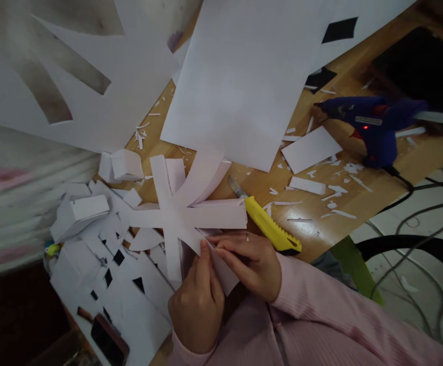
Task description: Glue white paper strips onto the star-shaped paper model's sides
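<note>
A white paper shape [175, 216] with several arms, its edges folded into side walls, lies before me on the wooden table. My left hand [198, 300] pinches the lower right arm of this shape between thumb and fingers. Close beside it, my right hand [249, 262] has its fingers closed on the edge of the same arm, where a white paper strip [225, 277] hangs down. The exact contact under the fingers is partly hidden. Just beyond my right hand rests a yellow utility knife [269, 223] with its blade out.
A blue glue gun [374, 119] with a lit red light sits at the right, its cable trailing off the table. Large white sheets [236, 76] cover the back. Paper scraps lie scattered about. Folded white paper pieces [87, 211] and a phone [109, 338] are at the left.
</note>
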The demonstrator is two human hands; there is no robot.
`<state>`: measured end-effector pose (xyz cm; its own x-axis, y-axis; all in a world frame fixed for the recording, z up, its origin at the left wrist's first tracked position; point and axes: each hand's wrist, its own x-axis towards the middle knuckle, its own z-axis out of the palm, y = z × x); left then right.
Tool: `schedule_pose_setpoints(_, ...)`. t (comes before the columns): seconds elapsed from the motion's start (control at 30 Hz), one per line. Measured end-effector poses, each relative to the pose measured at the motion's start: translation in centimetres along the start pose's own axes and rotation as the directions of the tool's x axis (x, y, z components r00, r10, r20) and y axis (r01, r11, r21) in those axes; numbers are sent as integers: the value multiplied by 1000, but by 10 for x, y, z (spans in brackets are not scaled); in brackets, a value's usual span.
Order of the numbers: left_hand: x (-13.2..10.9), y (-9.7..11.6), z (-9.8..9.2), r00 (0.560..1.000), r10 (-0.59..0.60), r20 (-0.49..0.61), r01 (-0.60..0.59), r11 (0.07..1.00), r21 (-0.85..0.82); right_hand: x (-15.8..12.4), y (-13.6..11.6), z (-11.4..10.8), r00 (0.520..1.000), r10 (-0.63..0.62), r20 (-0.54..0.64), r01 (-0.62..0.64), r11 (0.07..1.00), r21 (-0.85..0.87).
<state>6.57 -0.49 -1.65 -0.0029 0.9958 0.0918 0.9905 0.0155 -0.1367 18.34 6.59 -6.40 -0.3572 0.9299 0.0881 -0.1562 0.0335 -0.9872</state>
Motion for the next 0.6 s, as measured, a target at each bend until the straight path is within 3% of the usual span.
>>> schedule_pose_setpoints(0.07, -1, 0, 0, 1000, -6, -1, 6, 1000, 0, -3, -11, -16, 998, 31, 61, -30, 999, -12)
schedule_pose_setpoints(0.2, 0, 1, 0, 1000, 3, 0, -3, 1000, 7, -12, -36, -59, 955, 223, 195, -215, 975, -64)
schedule_pose_setpoints(0.3, 2, 1, -3, 1000, 20, 17, -21, 998, 66, -18, -43, -83, 955, 258, 148, -249, 965, -78)
schedule_pose_setpoints(0.47, 5, 4, -6, 997, 60, 51, -68, 982, 174, -19, -36, -88, 967, 245, -70, -241, 968, 66)
schedule_pose_setpoints(0.6, 4, 4, -4, 998, 47, 36, -52, 986, 161, -17, -34, -84, 984, 176, -36, -170, 975, 143)
